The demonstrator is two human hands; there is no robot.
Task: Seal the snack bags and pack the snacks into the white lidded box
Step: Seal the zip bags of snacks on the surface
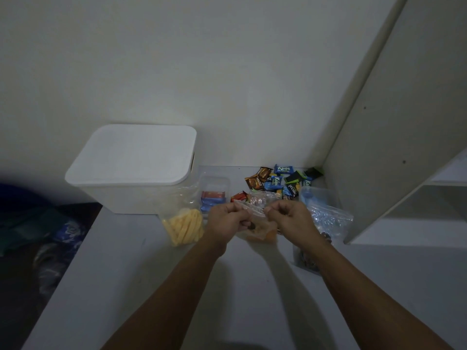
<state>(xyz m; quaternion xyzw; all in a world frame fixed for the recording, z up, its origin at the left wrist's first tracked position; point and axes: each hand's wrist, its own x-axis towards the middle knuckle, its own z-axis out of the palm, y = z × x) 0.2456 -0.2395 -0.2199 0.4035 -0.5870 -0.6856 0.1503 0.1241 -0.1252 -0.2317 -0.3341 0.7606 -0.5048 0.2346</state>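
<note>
Head view:

- We see 2 bare forearms reaching forward over a pale grey surface (156, 286) that meets a plain wall.
- The left hand (226, 218) pinches the left end of the top edge of a clear snack bag (260, 229); its grip is closed, fingers curled round the plastic.
- The right hand (290, 214) pinches the right end of the same top edge; its grip is likewise closed on the bag.
- The bag hangs between the 2 hands, its lower part resting on the surface. It holds orange-brown contents. We cannot tell whether its seal strip is pressed together.
- The white lidded box (131, 170) stands at the back left of the surface, against the wall, well apart from the held bag. Its lid (136, 152) is on.
- A second clear bag with yellow stick snacks (184, 224) stands just right of the box front and just left of the left hand.
- A clear container with red and blue packets (213, 193) sits behind the left hand.
- A heap of small wrapped sweets (283, 180), blue, brown and black-green, lies near the wall behind the held bag.
- A blue-tinted clear bag (328, 215) lies just right of the right hand, beside a white shelf unit (394, 137).
- Dark blue patterned fabric (68, 231) lies below the left edge of the surface.
</note>
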